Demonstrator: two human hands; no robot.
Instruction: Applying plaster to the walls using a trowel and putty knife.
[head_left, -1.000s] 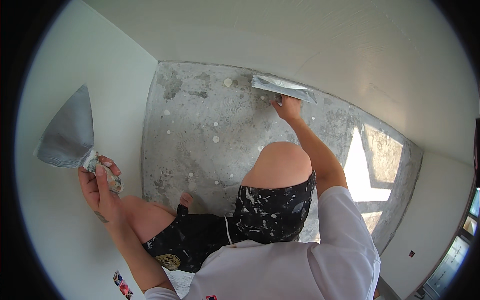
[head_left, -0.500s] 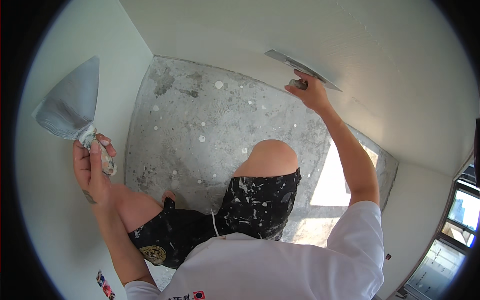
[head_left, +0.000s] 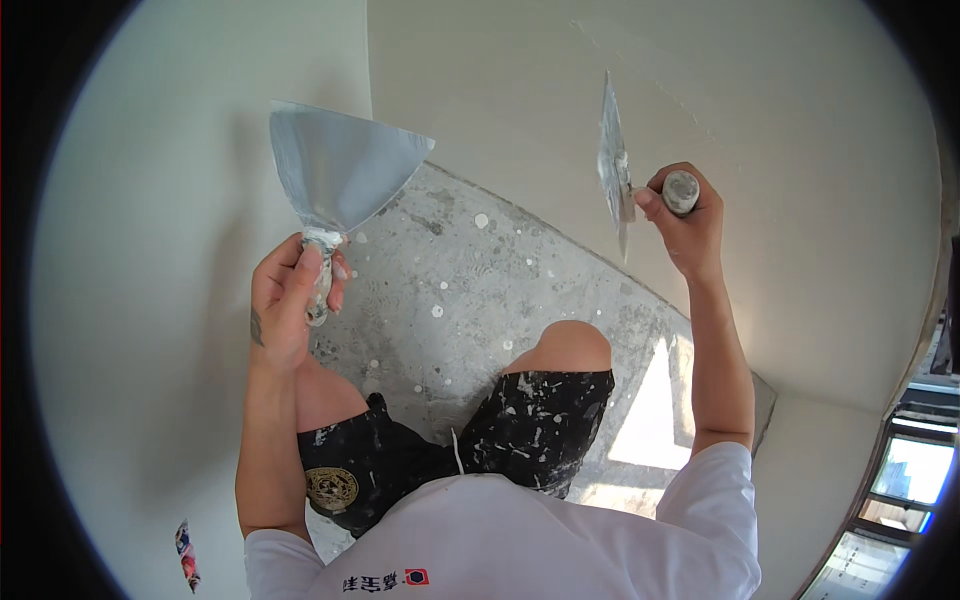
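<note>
My left hand (head_left: 295,300) is closed round the stained handle of a wide putty knife (head_left: 345,165), its fan-shaped metal blade pointing up and away from me. Opposite it, my right hand (head_left: 690,220) grips the round handle of a plastering trowel (head_left: 613,165). That trowel is turned nearly edge-on, its long thin blade standing upright to the left of the hand, with whitish material on its face. The two tools are apart from each other. Behind the trowel is the smooth pale wall (head_left: 500,90); whether the blade touches it I cannot tell.
A second pale wall (head_left: 150,300) rises close on my left and meets the far wall in a corner. Below lies a grey concrete floor (head_left: 470,270) with white splatters and a sunlit patch (head_left: 650,420). A window (head_left: 910,470) is at the far right.
The putty knife has moved right and its blade has swung toward the trowel. The trowel has come away from its slanted position along the wall and turned upright, edge-on. My view has shifted too.
</note>
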